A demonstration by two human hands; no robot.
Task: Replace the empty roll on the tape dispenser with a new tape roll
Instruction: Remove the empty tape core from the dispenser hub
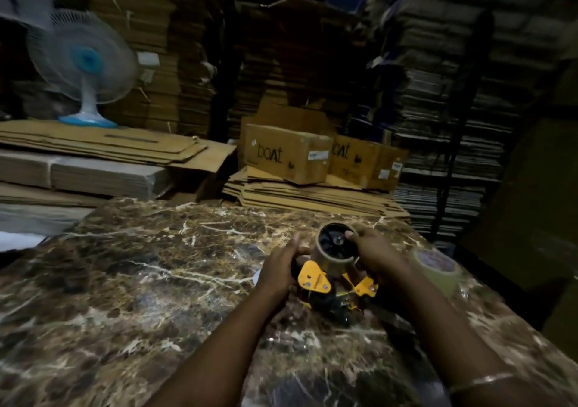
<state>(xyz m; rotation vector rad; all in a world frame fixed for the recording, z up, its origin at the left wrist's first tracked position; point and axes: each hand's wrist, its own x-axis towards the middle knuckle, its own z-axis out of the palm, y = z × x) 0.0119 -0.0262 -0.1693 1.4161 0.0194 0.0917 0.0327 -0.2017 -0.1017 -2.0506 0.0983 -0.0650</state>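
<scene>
- Left hand [278, 269] grips the dispenser [325, 284] near the table's [140, 266] right edge.
- Right hand [372, 250] pinches the empty core [333, 250] — still on its hub.
- New roll [438, 269] beside the right wrist — a sharp tug could knock it off.

The handle of the tape dispenser [325, 284] is covered by the left hand [276, 273], whose fingers are hidden beneath the yellow body. The right hand [373, 255] wraps the far side of the empty roll [336, 251], so that side is concealed; only one fingertip is seen at the core's rim. The black lower parts of the dispenser are lost in shadow and blur (blade and roller cannot be told apart). The new tape roll [438, 270] is partly masked by the right wrist, and its label is too smeared to be read. Both forearms are cut off by the bottom edge. The fan [82, 62] is blurred.
</scene>
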